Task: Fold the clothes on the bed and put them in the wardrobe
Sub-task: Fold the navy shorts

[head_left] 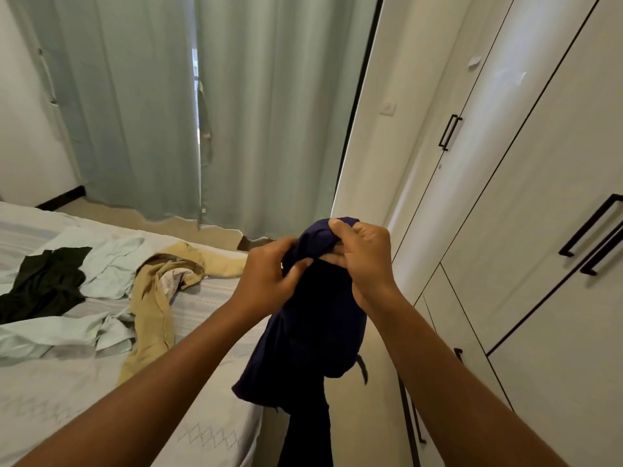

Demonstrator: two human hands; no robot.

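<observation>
The navy garment (313, 332) hangs just off the near corner of the bed (67, 409), bunched at the top. My left hand (269, 278) and right hand (362, 261) both have their fingers (338, 230) curled tight into it. In my judgement I should find an edge, shake it straight, then fold.

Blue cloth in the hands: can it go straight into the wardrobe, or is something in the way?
The wardrobe doors in view are shut, between the blue cloth and the inside. The left hand and right hand both grip the cloth.
</observation>
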